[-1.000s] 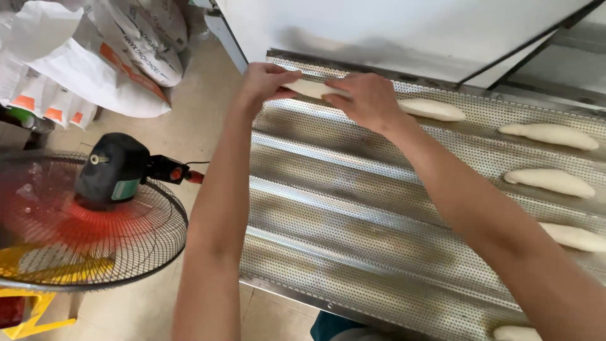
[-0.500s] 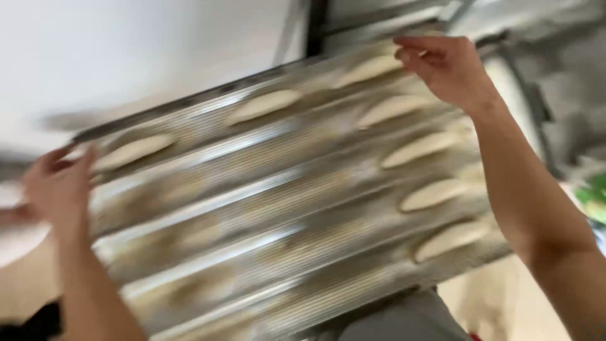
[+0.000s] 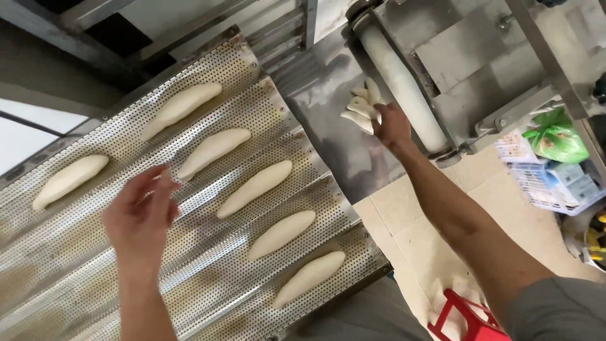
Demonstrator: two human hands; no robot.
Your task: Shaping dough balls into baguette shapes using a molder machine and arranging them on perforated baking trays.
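A perforated, grooved metal baking tray (image 3: 208,278) fills the left half of the head view, with several long raw dough pieces (image 3: 255,188) lying in its channels. My left hand (image 3: 142,211) hovers above the tray's middle, fingers spread and empty. My right hand (image 3: 391,124) reaches out to a small pile of shaped dough pieces (image 3: 363,107) on the steel chute of a dough-rolling machine, beside its long white roller (image 3: 401,79); its fingers touch the pile.
The machine's metal frame (image 3: 480,57) stands at the upper right. A green bag (image 3: 555,139) and a basket of packets (image 3: 549,183) lie on the tiled floor at the right. A red stool (image 3: 461,316) is near the bottom.
The view has swung right from the fan side to the rolling machine. My right hand left the tray and reached the dough pile; my left hand rose off the tray's edge.
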